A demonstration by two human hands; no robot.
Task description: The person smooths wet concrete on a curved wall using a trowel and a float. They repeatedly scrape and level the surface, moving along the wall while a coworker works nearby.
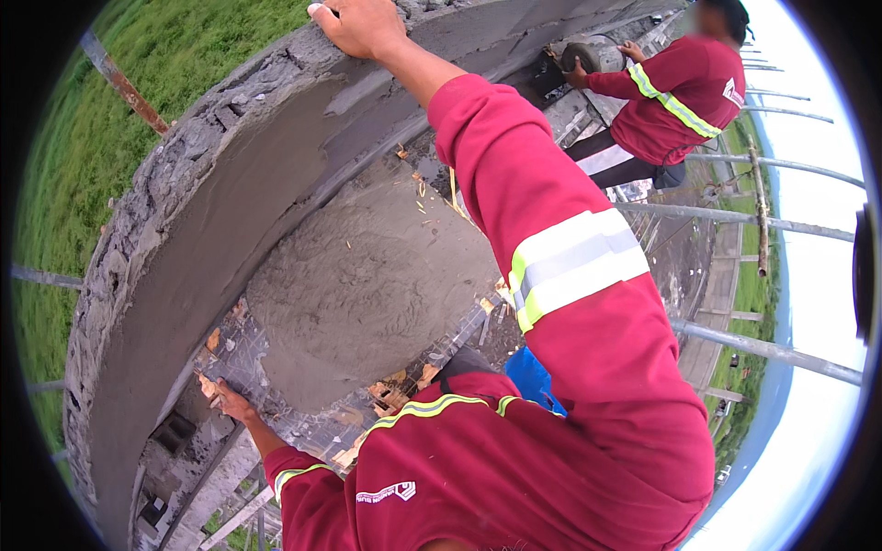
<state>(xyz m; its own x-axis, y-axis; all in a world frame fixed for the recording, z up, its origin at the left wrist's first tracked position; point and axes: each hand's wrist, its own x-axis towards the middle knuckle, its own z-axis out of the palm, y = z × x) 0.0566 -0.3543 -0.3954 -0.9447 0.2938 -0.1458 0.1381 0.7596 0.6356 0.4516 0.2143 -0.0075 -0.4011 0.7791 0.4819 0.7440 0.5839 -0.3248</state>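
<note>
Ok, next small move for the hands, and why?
I'd probably bring the left hand inward to the grey mortar: that hand is low at the edge of the spattered sheet, near the heap, while the right hand is up at the wall's rough top edge. Can't tell whether the left hand holds anything.

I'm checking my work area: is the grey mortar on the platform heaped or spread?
Spread: the grey mortar lies as a broad, low patch over the platform.

The crimson sweatshirt [551, 468] has yellow-edged reflective bands [581, 264] and white emblem [404, 490].
</note>
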